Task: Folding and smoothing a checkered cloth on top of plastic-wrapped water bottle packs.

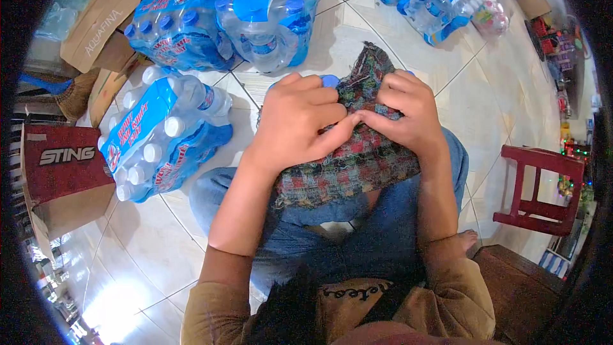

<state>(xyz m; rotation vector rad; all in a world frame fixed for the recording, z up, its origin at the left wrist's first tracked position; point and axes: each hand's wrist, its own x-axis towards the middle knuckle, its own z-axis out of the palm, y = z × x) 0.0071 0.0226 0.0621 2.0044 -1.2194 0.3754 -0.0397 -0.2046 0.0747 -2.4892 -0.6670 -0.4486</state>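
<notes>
A frayed cloth [345,167], woven in red, green and grey checks, hangs between my hands above my jeans. My left hand [306,115] grips it with curled fingers, back of the hand upward. Opposite, my right hand [407,105] pinches the cloth too, and the two thumb tips meet near its middle. A bunched corner of the fabric sticks up beyond the hands. Just past my left knuckles shows a blue bottle cap [329,81]; the cloth and hands hide what is under it.
Shrink-wrapped packs of water bottles stand on the tiled floor: a white-capped pack [143,139] at left, blue-capped packs [179,24] ahead, more bottle packs [438,2] far right. A red cardboard box [67,167] is at left, a dark red stool [541,189] at right.
</notes>
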